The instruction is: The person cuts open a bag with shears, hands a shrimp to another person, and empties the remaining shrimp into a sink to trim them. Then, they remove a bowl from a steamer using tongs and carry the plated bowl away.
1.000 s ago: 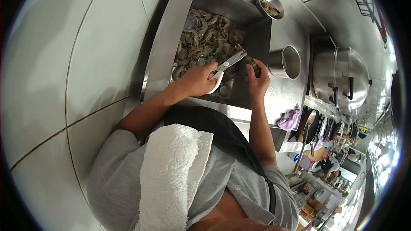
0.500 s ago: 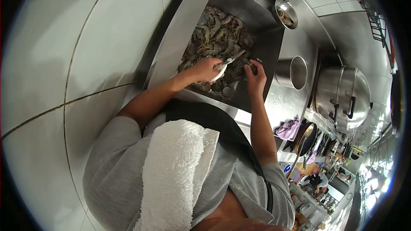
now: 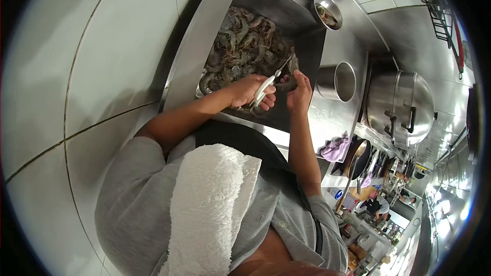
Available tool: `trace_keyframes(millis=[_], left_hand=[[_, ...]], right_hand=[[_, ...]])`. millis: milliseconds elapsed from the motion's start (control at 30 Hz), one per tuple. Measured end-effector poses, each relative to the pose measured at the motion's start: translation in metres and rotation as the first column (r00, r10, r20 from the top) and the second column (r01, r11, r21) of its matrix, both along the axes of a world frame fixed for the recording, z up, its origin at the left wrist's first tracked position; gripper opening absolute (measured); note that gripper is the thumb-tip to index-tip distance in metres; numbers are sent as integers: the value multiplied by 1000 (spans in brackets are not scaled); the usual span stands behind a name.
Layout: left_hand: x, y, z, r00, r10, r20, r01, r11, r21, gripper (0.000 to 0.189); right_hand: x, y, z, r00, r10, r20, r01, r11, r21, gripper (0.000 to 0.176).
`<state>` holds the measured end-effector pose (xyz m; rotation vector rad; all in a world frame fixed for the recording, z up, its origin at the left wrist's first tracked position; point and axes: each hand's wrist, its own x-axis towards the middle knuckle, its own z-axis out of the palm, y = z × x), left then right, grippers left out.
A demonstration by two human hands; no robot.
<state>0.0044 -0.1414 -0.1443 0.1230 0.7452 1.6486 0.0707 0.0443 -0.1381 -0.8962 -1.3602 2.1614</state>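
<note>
Two hands above a steel sink (image 3: 308,46) of shrimp (image 3: 248,38).
Your left hand (image 3: 250,92) grips white scissors (image 3: 264,89); your right hand (image 3: 298,93) pinches one shrimp (image 3: 287,86), with counter (image 3: 330,117) and metal container (image 3: 327,81) right of it.

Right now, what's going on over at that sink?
A person in a grey shirt is working on shrimp over a stainless steel sink. The left hand holds white-handled metal scissors, their blades up close to a grey-brown shrimp in the right hand. A big pile of similar whole shrimp lies in the sink.
</note>
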Motion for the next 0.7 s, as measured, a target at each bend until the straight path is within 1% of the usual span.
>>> trace_keyframes(millis=[67, 100, 200, 233, 333, 367, 467, 500, 567, 633, 700], left_hand=[[0, 4, -3, 995, 91, -41, -91, 996, 12, 34], [1, 4, -1, 991, 128, -31, -128, 992, 3, 31], [5, -2, 2, 996, 95, -4, -94, 995, 14, 32], [4, -2, 3, 999, 25, 26, -25, 1000, 2, 34], [-4, 3, -1, 998, -57, 34, 57, 998, -4, 35], [-7, 10, -12, 1000, -24, -4, 24, 1000, -1, 34], [-14, 5, -9, 990, 102, -93, -104, 994, -14, 34], [-15, 2, -8, 991, 107, -75, -110, 993, -35, 36], [-16, -4, -6, 998, 44, -54, -45, 999, -15, 36], [-20, -5, -10, 999, -43, -12, 43, 999, 3, 37], [-24, 3, -15, 996, -17, -87, 16, 1000, -4, 36]], right_hand=[[3, 0, 5, 1000, -23, 1, 24, 999, -22, 15], [3, 3, 6, 999, -35, 12, 35, 999, -23, 15], [5, 7, 4, 998, -61, 31, 62, 998, -34, 16], [6, 9, 4, 998, -60, 31, 62, 997, -38, 16], [9, 4, 7, 999, -9, 32, 11, 998, -59, 16], [9, 3, 9, 999, 14, 30, -12, 998, -64, 16], [10, 4, 9, 998, 43, 35, -40, 997, -68, 15], [11, 6, 8, 999, 41, 27, -39, 996, -74, 15], [13, 10, 8, 999, 37, 15, -36, 995, -89, 14], [15, 11, 12, 996, 79, 30, -77, 994, -83, 14], [18, 13, 12, 990, 129, 49, -125, 989, -78, 14]])
